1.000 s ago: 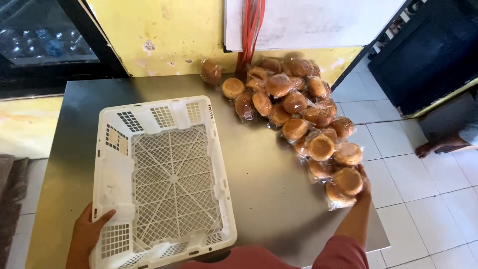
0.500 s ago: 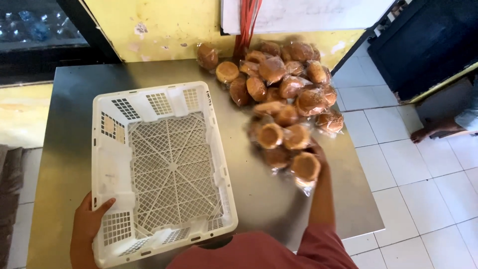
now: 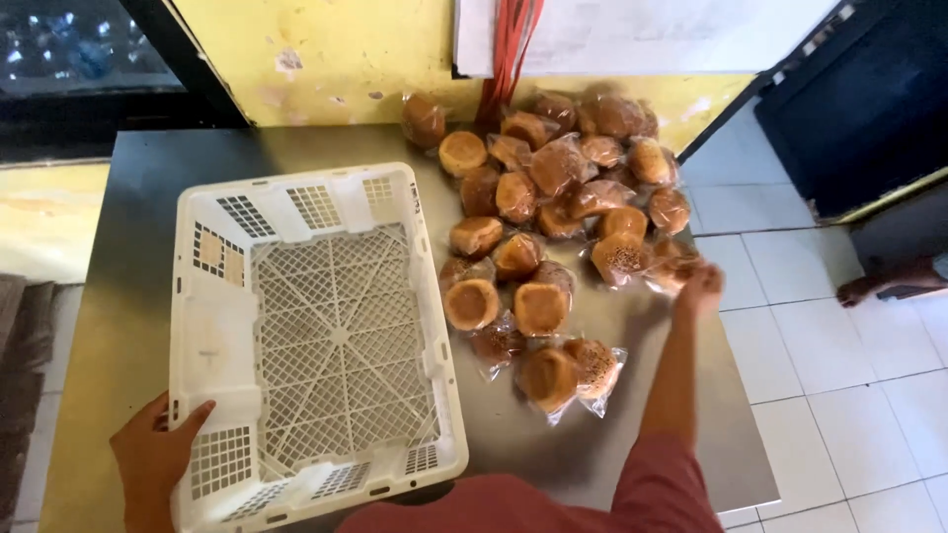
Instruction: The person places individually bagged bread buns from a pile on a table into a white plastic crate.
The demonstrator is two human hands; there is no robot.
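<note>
The left hand (image 3: 158,459) is gripping the empty crate (image 3: 311,336) at its near left corner, fingers curled over the rim. The right hand (image 3: 699,288) is reaching across the buns (image 3: 553,212) by the table's (image 3: 128,257) right edge; its grip cannot be made out. The crate is lying left of them.

Your two bare forearms, your left hand (image 3: 158,459) and right hand (image 3: 699,288) without gloves, rings or watch, your reddish-maroon short-sleeved shirt, its sleeve hem on your right upper arm, plain fabric, no markings.
</note>
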